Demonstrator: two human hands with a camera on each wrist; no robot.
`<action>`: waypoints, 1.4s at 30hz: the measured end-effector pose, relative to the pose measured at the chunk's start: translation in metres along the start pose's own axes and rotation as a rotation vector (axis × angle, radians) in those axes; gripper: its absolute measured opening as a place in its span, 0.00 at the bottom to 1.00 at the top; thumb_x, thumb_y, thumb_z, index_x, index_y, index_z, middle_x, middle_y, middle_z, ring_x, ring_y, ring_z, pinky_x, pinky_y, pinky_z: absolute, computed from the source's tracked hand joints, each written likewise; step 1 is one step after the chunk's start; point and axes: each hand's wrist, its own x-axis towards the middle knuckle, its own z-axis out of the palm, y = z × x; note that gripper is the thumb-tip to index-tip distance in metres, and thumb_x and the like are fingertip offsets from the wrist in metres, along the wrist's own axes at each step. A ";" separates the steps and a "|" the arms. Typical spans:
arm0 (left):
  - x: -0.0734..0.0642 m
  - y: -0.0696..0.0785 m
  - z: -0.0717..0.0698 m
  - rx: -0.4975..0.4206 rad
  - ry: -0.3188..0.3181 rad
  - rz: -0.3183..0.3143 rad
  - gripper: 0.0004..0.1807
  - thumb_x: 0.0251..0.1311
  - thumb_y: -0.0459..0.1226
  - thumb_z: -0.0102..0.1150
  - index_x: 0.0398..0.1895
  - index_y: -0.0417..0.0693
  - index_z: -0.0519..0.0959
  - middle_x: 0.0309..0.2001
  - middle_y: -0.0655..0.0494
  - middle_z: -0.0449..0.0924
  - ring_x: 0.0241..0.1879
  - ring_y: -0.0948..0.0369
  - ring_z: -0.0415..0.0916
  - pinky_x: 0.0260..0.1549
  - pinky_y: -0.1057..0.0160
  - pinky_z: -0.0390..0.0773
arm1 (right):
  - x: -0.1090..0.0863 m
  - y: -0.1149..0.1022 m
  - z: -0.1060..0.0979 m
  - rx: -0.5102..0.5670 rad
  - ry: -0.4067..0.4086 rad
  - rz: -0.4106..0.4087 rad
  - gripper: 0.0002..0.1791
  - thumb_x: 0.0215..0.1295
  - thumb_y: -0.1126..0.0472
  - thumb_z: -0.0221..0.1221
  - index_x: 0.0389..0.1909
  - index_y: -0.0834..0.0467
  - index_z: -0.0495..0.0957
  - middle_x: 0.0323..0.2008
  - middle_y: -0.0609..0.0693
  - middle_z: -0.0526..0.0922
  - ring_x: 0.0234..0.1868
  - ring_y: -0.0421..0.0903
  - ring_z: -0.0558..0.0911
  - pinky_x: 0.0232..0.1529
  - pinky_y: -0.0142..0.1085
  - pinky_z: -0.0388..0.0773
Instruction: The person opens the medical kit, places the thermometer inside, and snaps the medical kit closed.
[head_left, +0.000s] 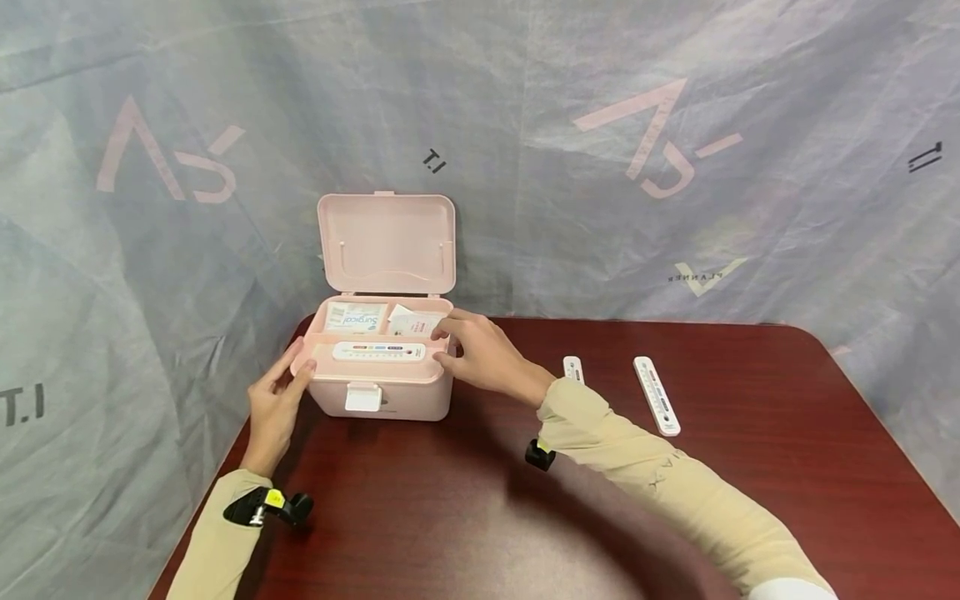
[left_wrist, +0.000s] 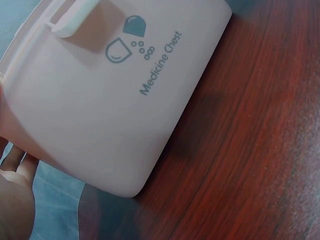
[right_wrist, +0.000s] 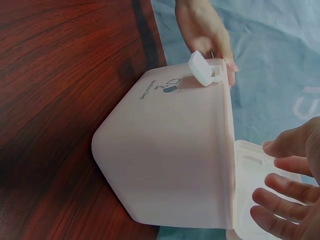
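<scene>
An open pink medicine box [head_left: 408, 400], printed "Medicine Chest" on its front, stands at the back left of the table. In its front tray lies a white thermometer strip [head_left: 378, 352]. The left hand [head_left: 273, 408] grips the box's left front rim, thumb at the tray edge and fingers along the outer side. The right hand [head_left: 480, 350] hovers at the right rim beside the thermometer's end, its fingers spread and loosely bent in the right wrist view, holding nothing. Behind the strip, a "Surgical" packet [head_left: 355, 317] and another white packet [head_left: 412, 322] fill two compartments.
Two more thermometer strips, one [head_left: 656, 396] farther right and one [head_left: 573, 368] partly hidden by the right sleeve, lie on the dark red table [head_left: 420, 517]. The raised lid [head_left: 387, 242] stands close to the grey curtain [head_left: 510, 167].
</scene>
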 end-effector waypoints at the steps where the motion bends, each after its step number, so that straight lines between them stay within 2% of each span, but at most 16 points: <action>1: 0.000 0.000 0.000 -0.002 -0.001 0.000 0.26 0.56 0.27 0.63 0.59 0.32 0.72 0.61 0.38 0.68 0.67 0.55 0.59 0.60 0.71 0.63 | -0.001 0.001 -0.001 0.002 0.003 0.004 0.10 0.55 0.63 0.64 0.39 0.60 0.81 0.36 0.51 0.80 0.30 0.38 0.76 0.30 0.32 0.72; 8: 0.000 0.001 0.002 -0.011 0.000 0.004 0.26 0.56 0.27 0.63 0.59 0.31 0.72 0.61 0.37 0.68 0.66 0.54 0.60 0.60 0.72 0.62 | -0.010 0.003 -0.006 -0.001 0.013 0.018 0.10 0.56 0.63 0.64 0.39 0.59 0.82 0.33 0.45 0.77 0.32 0.41 0.76 0.29 0.31 0.72; 15: 0.005 -0.020 -0.006 -0.019 0.021 -0.005 0.25 0.55 0.28 0.64 0.59 0.37 0.74 0.61 0.42 0.71 0.66 0.57 0.61 0.59 0.72 0.63 | -0.019 0.003 -0.007 -0.015 0.020 0.035 0.10 0.55 0.62 0.64 0.39 0.57 0.82 0.34 0.43 0.77 0.33 0.38 0.75 0.31 0.31 0.73; 19: 0.005 -0.026 -0.008 -0.007 0.034 -0.020 0.25 0.55 0.29 0.65 0.59 0.40 0.75 0.61 0.45 0.72 0.66 0.58 0.61 0.58 0.73 0.64 | -0.025 0.004 -0.008 -0.040 0.029 0.057 0.09 0.55 0.60 0.65 0.38 0.54 0.81 0.33 0.42 0.76 0.32 0.36 0.74 0.31 0.31 0.72; 28: 0.006 -0.029 -0.007 -0.053 0.042 -0.011 0.25 0.54 0.28 0.65 0.58 0.39 0.75 0.60 0.47 0.73 0.66 0.57 0.60 0.58 0.74 0.63 | -0.035 0.005 -0.015 -0.014 0.070 0.066 0.10 0.55 0.61 0.65 0.39 0.56 0.81 0.34 0.42 0.77 0.33 0.39 0.76 0.31 0.32 0.73; 33: 0.006 -0.029 -0.006 -0.051 0.054 -0.011 0.24 0.54 0.28 0.65 0.57 0.39 0.76 0.59 0.46 0.74 0.66 0.57 0.60 0.57 0.74 0.64 | -0.039 0.007 -0.018 -0.014 0.086 0.066 0.10 0.54 0.61 0.66 0.38 0.55 0.81 0.33 0.42 0.77 0.32 0.40 0.76 0.31 0.32 0.72; 39: 0.007 -0.030 -0.007 -0.042 0.046 -0.009 0.25 0.55 0.28 0.65 0.58 0.38 0.75 0.60 0.44 0.72 0.66 0.56 0.60 0.57 0.74 0.65 | -0.044 0.010 -0.019 0.011 0.110 0.059 0.10 0.53 0.63 0.66 0.37 0.56 0.82 0.31 0.43 0.77 0.33 0.46 0.78 0.31 0.32 0.72; 42: 0.008 -0.032 -0.008 -0.041 0.046 -0.014 0.25 0.55 0.27 0.64 0.58 0.37 0.74 0.60 0.44 0.72 0.66 0.56 0.60 0.57 0.74 0.64 | -0.046 0.011 -0.020 0.019 0.120 0.058 0.10 0.53 0.63 0.66 0.37 0.56 0.82 0.31 0.43 0.77 0.33 0.46 0.78 0.32 0.32 0.72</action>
